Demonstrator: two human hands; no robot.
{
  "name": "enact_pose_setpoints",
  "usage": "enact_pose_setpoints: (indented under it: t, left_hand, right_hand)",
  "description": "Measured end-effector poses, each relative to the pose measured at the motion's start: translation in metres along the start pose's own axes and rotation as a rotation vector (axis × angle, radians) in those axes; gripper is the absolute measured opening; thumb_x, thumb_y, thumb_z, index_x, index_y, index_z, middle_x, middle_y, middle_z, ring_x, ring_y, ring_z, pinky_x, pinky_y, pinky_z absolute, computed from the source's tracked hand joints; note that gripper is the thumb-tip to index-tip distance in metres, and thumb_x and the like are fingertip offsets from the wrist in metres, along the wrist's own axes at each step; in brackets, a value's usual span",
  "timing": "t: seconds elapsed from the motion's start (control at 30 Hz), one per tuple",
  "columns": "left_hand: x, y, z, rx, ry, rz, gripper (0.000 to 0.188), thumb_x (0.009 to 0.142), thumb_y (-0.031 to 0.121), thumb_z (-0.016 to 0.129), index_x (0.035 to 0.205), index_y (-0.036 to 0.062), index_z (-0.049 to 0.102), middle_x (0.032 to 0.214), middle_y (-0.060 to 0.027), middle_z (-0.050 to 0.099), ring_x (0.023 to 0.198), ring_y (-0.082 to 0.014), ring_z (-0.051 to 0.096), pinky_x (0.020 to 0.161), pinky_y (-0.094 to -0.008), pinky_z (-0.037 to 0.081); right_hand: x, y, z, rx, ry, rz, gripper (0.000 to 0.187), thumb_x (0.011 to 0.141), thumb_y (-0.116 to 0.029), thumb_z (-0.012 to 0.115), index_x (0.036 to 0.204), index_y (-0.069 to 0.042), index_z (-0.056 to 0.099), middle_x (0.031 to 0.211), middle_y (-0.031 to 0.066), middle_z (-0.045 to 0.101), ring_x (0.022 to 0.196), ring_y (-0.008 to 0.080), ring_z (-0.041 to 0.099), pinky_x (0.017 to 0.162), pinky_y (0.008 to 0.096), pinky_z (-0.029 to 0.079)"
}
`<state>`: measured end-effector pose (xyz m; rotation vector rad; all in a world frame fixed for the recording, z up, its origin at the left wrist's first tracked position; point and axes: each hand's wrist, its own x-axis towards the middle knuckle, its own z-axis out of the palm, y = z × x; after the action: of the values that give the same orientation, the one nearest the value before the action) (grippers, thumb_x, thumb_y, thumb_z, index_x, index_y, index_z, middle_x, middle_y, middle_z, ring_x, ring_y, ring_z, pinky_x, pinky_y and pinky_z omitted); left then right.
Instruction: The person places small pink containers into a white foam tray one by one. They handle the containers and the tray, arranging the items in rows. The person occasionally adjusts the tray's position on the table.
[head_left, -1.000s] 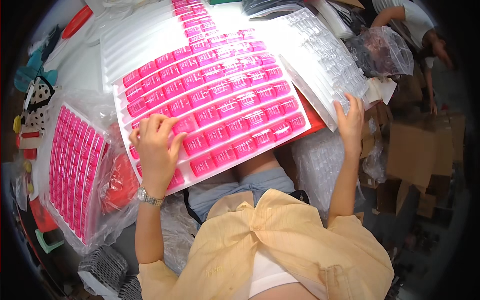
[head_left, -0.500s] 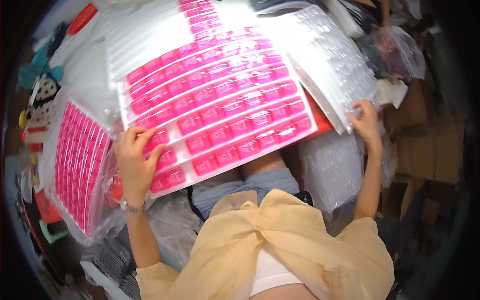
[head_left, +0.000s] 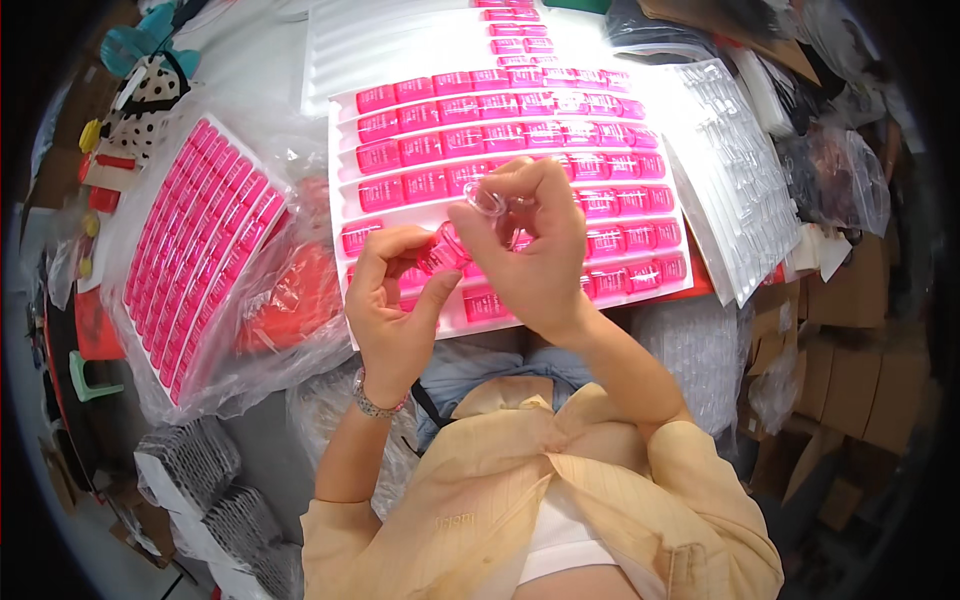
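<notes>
Above the near part of a white tray (head_left: 342, 170), my left hand (head_left: 388, 295) is closed on a small pink container (head_left: 443, 252) with white markings, held tilted between thumb and fingers. Close beside it, my right hand (head_left: 540, 250) pinches a small clear round plastic piece (head_left: 485, 199). Whether the clear piece touches the container cannot be told. Rows of similar pink containers (head_left: 425, 185) fill the tray, and my hands hide part of the near rows. Behind it, a narrower column of pink containers (head_left: 507, 45) shows in strong glare.
At the right lies a tray of clear plastic pieces (head_left: 735, 170). A bagged tray of pink containers (head_left: 195, 255) leans at the left, beside a red surface (head_left: 290, 300). Cardboard boxes (head_left: 850, 375) stand at the far right. Grey stacked items (head_left: 195, 460) sit at the lower left.
My right hand has moved left from the clear-piece tray and now holds a clear round piece. My left hand has come off the pink rows with a container. The whole view has shifted.
</notes>
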<state>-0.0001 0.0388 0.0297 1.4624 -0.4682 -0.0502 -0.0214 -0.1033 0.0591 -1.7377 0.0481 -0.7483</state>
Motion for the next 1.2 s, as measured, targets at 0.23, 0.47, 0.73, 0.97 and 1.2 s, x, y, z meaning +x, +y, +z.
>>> enact_pose_setpoints:
  t: [0.23,0.47,0.73,0.97,1.2]
  left_hand:
    - [0.006,-0.012,-0.028,0.175,-0.053,-0.071,0.031,0.078,0.004,0.072,0.106,0.002,0.06,0.104,-0.0078,0.058,0.097,-0.018,0.057,0.085,-0.03,0.046]
    - [0.041,-0.011,-0.042,1.043,-0.352,0.338,0.035,0.073,0.02,0.073,0.105,0.0078,0.063,0.098,-0.005,0.057,0.096,-0.023,0.052,0.085,-0.0376,0.036]
    - [0.03,-0.005,-0.056,0.962,-0.381,0.291,0.043,0.069,0.026,0.075,0.107,0.0088,0.064,0.095,-0.0021,0.059,0.095,-0.0205,0.052,0.087,-0.0376,0.033]
    - [0.004,-0.003,-0.049,0.599,-0.222,0.104,0.035,0.072,0.02,0.076,0.101,0.007,0.062,0.094,-0.0039,0.06,0.091,-0.0206,0.055,0.084,-0.0352,0.037]
    - [0.001,0.004,-0.034,0.669,-0.185,0.085,0.032,0.072,0.011,0.074,0.101,0.0059,0.063,0.096,-0.0059,0.057,0.094,-0.0226,0.053,0.085,-0.0352,0.039]
  right_hand:
    - [-0.008,0.007,-0.003,-0.182,-0.371,0.015,0.021,0.085,-0.013,0.067,0.079,-0.001,0.051,0.06,0.0075,0.055,0.05,0.0097,0.05,0.046,0.0268,0.039]
    - [0.011,0.016,-0.031,-0.045,-0.281,0.445,0.013,0.094,-0.009,0.049,0.1,0.001,0.053,0.076,0.0046,0.056,0.064,0.0079,0.052,0.054,0.0267,0.041]
    - [-0.001,0.015,-0.04,0.204,-0.252,0.414,0.03,0.088,0.005,0.054,0.118,0.003,0.054,0.092,0.009,0.062,0.079,0.011,0.063,0.071,0.0256,0.054]
    - [-0.029,0.01,-0.01,0.026,-0.177,0.158,0.026,0.081,0.001,0.068,0.107,0.001,0.065,0.087,0.0103,0.067,0.071,0.0115,0.064,0.062,0.0225,0.052]
    - [-0.032,0.005,-0.059,-0.441,-0.301,-0.263,0.044,0.072,-0.012,0.074,0.113,-0.002,0.061,0.105,0.016,0.058,0.09,0.0245,0.062,0.074,0.0347,0.053]
